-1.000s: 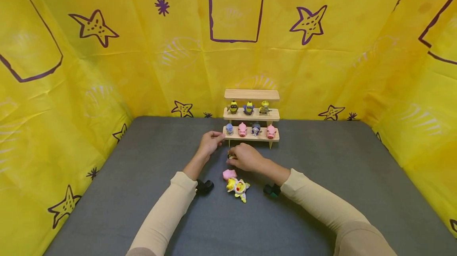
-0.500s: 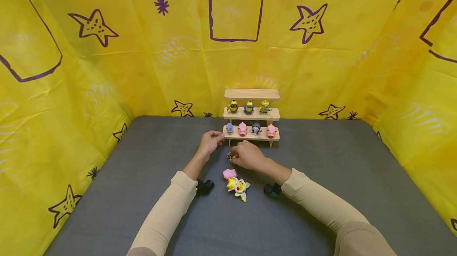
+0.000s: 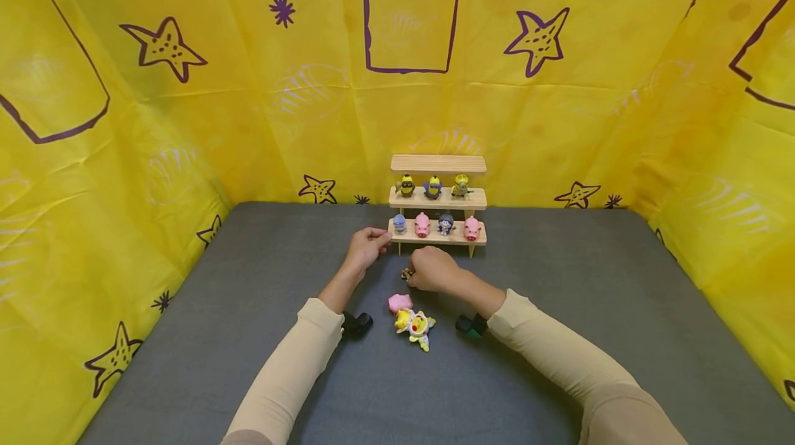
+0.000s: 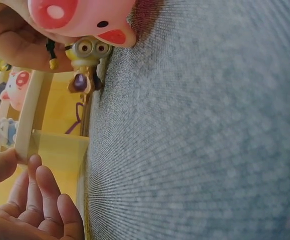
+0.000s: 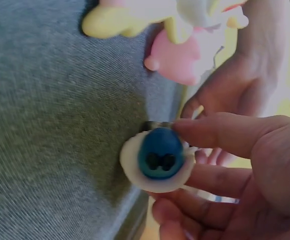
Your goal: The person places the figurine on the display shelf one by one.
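Observation:
My left hand (image 3: pixel 366 250) pinches the left end of the lowest step of a wooden tiered stand (image 3: pixel 435 241), thumb against fingertips. In front of the stand, just above the cloth, my right hand (image 3: pixel 435 269) pinches a small minion figurine (image 3: pixel 406 274). The left wrist view shows its yellow head and goggles (image 4: pixel 87 47). In the right wrist view a white rim and blue round part (image 5: pixel 161 150) of the held figurine face the camera. Nearer the person lie a pink pig toy (image 3: pixel 400 303) and a yellow-and-white figurine (image 3: pixel 419 324), close together.
On the lowest step stand a blue figurine (image 3: pixel 399 224), two pink pigs (image 3: pixel 422 225) and a dark-haired figurine (image 3: pixel 445 224). Three minion figurines (image 3: pixel 433 187) stand on the middle step. Grey cloth (image 3: pixel 559 279) covers the table; a yellow printed curtain (image 3: pixel 298 127) surrounds it.
My right hand has shifted slightly to the right with the minion figurine, turning it in the fingers. The left hand stays on the stand.

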Available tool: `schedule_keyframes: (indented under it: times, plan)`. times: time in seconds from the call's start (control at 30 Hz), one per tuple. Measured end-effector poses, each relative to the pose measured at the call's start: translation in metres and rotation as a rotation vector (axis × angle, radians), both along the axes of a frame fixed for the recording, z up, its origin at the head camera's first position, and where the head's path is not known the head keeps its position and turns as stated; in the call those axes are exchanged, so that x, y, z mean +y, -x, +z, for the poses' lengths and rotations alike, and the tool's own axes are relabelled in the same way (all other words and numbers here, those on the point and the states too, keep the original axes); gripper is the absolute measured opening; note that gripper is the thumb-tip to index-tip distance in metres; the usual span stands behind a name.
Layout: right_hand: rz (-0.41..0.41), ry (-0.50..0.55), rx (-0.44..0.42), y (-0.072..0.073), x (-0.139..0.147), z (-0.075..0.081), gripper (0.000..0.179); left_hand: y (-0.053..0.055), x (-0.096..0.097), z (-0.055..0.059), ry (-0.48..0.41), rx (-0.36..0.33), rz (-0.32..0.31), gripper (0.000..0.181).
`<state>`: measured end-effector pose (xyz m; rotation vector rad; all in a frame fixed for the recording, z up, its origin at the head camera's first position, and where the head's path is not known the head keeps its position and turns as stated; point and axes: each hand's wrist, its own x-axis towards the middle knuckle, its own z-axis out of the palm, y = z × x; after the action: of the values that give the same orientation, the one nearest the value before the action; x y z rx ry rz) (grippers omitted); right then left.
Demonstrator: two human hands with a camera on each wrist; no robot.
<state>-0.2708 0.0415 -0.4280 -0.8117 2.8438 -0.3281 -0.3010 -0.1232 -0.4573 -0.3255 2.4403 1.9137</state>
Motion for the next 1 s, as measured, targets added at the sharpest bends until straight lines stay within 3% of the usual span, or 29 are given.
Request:
schedule_keyframes:
  times: [0.33, 0.63, 0.8, 1.0]
  plan:
    - [-0.068, -0.169, -0.089, 0.002, 0.002, 0.009, 0.026, 0.001, -0.001, 0.0, 0.007, -0.01, 0.005, 0.024]
    - [0.001, -0.256, -0.1, 0.002, 0.005, 0.01, 0.021, -0.001, -0.001, -0.003, 0.006, -0.022, 0.001, 0.024]
    - [0.017, -0.212, -0.106, 0.003, 0.009, 0.009, 0.019, -0.002, -0.001, -0.004, 0.002, -0.018, 0.0, 0.024]
    - [0.01, -0.087, -0.155, 0.006, 0.016, 0.011, 0.012, 0.001, -0.001, -0.002, 0.012, -0.023, -0.002, 0.025]
